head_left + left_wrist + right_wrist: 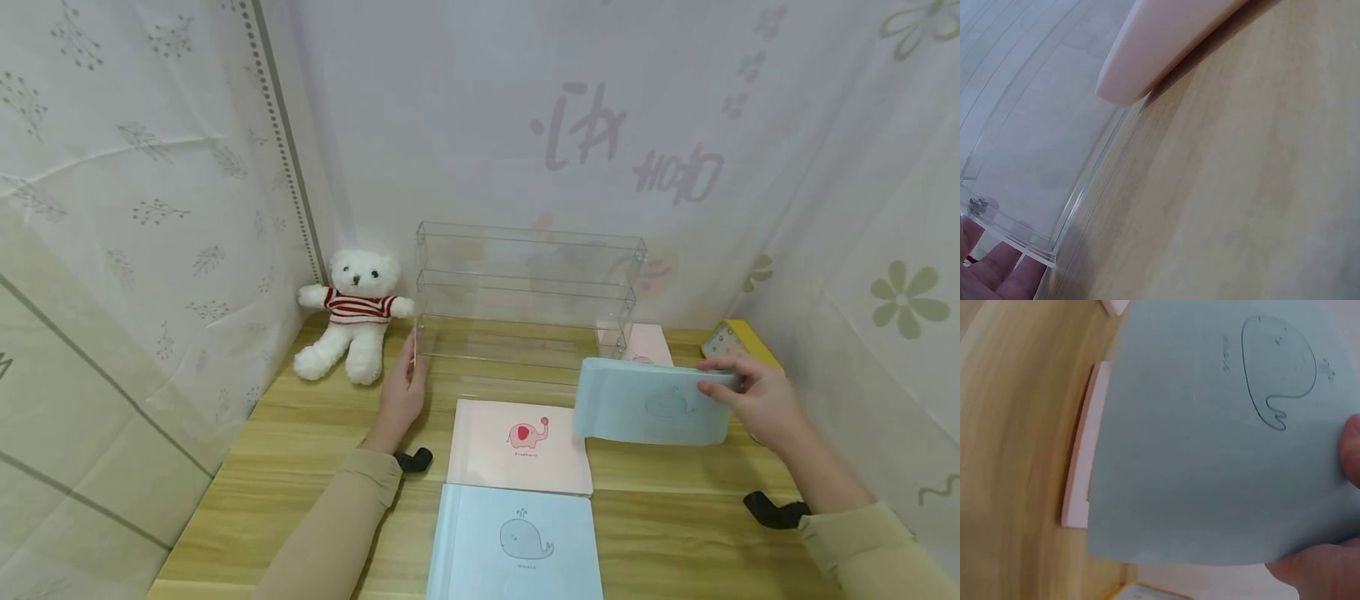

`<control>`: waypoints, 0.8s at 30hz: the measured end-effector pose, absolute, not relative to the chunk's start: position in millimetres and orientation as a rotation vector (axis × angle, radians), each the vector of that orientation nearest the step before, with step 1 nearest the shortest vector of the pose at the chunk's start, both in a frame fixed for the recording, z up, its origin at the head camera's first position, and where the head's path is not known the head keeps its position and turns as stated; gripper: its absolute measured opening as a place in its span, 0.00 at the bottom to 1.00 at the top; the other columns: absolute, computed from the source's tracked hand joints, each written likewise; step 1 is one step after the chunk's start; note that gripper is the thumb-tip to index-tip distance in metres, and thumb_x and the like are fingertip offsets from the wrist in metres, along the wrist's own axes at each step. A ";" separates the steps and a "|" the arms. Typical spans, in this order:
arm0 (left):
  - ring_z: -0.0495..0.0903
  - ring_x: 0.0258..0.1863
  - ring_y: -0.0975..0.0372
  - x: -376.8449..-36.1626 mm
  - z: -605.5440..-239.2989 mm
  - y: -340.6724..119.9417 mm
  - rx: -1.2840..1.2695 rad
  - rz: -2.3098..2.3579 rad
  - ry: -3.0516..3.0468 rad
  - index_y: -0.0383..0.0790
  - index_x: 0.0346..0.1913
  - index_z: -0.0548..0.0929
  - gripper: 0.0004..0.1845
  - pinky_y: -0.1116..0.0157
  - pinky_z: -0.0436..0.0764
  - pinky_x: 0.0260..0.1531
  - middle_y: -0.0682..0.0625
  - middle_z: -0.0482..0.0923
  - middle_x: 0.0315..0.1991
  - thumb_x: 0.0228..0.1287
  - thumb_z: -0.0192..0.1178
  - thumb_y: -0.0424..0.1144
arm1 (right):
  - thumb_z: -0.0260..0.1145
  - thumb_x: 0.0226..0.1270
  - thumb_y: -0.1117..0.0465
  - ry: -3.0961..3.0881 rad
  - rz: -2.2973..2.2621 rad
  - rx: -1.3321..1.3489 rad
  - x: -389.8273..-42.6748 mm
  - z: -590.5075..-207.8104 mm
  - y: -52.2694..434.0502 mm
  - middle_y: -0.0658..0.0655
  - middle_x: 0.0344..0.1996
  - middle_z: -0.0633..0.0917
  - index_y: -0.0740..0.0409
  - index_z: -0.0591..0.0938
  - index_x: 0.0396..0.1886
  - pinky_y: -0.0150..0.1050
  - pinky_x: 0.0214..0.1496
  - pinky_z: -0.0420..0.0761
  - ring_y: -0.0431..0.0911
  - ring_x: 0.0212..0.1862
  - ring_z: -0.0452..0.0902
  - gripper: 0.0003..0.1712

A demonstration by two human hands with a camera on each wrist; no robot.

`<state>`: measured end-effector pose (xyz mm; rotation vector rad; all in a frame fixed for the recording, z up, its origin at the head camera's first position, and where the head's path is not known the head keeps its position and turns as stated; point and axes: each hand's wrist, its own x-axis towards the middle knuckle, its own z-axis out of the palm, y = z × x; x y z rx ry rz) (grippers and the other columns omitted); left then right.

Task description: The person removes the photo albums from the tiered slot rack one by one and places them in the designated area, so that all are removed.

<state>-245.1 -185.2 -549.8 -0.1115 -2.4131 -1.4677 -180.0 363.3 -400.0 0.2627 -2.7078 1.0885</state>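
Head view: your wooden desk sits in a curtained corner, teddy far left. Your left hand, fingers straight, rests against the clear rack. Your right hand pinches a blue book, lifted right of the rack.

Left wrist: fingertips touch the rack's corner.

Right wrist: fingers grip the book's edge.

I count two pale blue whale-print notebooks, two pink notebooks, one clear acrylic three-tier shelf, one white plush bear in a striped shirt, one yellow box far right
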 end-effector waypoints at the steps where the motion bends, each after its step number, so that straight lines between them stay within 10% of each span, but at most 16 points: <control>1: 0.71 0.81 0.41 -245.3 -550.1 -185.2 -0.115 -1.466 -2.413 0.59 0.91 0.53 0.34 0.38 0.75 0.78 0.41 0.63 0.87 0.91 0.47 0.44 | 0.78 0.74 0.60 -2.745 1.099 0.258 -180.4 -402.3 366.6 0.24 0.42 0.81 0.60 0.89 0.56 0.32 0.30 0.74 0.37 0.35 0.71 0.16; 17: 0.70 0.82 0.41 -246.0 -551.7 -184.1 -0.129 -1.479 -2.399 0.59 0.92 0.52 0.35 0.39 0.75 0.79 0.41 0.62 0.88 0.91 0.48 0.42 | 0.74 0.79 0.55 -2.976 1.128 0.250 -187.4 -430.6 393.5 0.39 0.50 0.84 0.59 0.86 0.61 0.31 0.40 0.77 0.35 0.45 0.71 0.19; 24: 0.71 0.81 0.41 -246.4 -552.3 -185.4 -0.122 -1.479 -2.401 0.61 0.91 0.52 0.35 0.38 0.75 0.78 0.42 0.61 0.88 0.91 0.47 0.42 | 0.77 0.75 0.54 -2.990 0.933 0.445 -193.5 -435.6 399.2 0.56 0.58 0.91 0.48 0.90 0.59 0.20 0.54 0.73 0.15 0.55 0.68 0.16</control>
